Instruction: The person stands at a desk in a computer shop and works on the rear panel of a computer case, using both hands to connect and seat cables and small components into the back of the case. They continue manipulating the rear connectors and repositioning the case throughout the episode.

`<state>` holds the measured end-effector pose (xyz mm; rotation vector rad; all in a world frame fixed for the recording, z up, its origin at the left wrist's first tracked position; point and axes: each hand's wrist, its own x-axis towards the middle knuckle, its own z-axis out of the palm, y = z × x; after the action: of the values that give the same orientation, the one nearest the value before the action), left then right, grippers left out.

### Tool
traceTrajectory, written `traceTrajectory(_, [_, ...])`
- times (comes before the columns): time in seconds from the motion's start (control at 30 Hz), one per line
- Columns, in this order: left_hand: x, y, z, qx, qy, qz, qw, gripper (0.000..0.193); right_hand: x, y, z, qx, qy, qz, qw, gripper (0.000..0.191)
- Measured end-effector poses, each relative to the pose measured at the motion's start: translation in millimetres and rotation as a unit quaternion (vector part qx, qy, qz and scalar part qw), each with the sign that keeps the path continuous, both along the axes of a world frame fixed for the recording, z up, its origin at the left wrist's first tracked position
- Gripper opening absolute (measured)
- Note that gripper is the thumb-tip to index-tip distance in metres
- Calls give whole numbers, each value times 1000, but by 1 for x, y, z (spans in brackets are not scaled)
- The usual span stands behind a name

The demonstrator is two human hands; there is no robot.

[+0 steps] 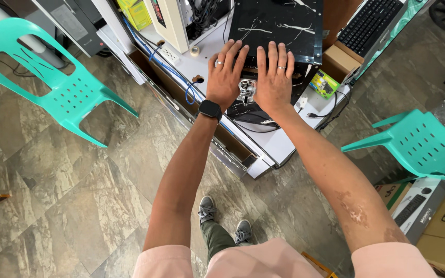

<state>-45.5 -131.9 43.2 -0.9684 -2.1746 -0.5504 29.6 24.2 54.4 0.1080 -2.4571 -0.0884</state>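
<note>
My left hand (pixel 225 74) and my right hand (pixel 274 74) lie side by side, fingers stretched flat, on the near edge of a black marbled panel (pixel 276 23) standing on a white table (pixel 271 141). A black watch sits on my left wrist. Between the two hands a small shiny metal part (pixel 247 88) shows; whether either hand grips it is hidden. Under the hands a black rounded piece with cables (pixel 251 116) rests on the table.
A roll of tape (pixel 195 51) and blue cables (pixel 173 69) lie left of the hands. A small green box (pixel 324 84), cardboard box and keyboard (pixel 369 23) are to the right. Teal plastic chairs (pixel 65 85) (pixel 421 144) stand on both sides; cartons (pixel 439 221) at lower right.
</note>
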Motion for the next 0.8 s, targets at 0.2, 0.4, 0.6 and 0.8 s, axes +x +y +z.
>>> traceTrajectory(0.2, [3,4,-1,-5,-13,9,1000,80,-2,3,-3,12,5,-6,1000,95])
traceTrajectory(0.4, [3,7,0,-7,-16,11,1000,80,0,6,-6,8,13,-1,1000,95])
traceTrajectory(0.6, [5,7,0,-4,-18,17,1000,80,-2,5,-6,9,12,-4,1000,95])
traceTrajectory(0.8, [4,7,0,-6,-17,18,1000,81,-2,5,-5,6,9,-5,1000,94])
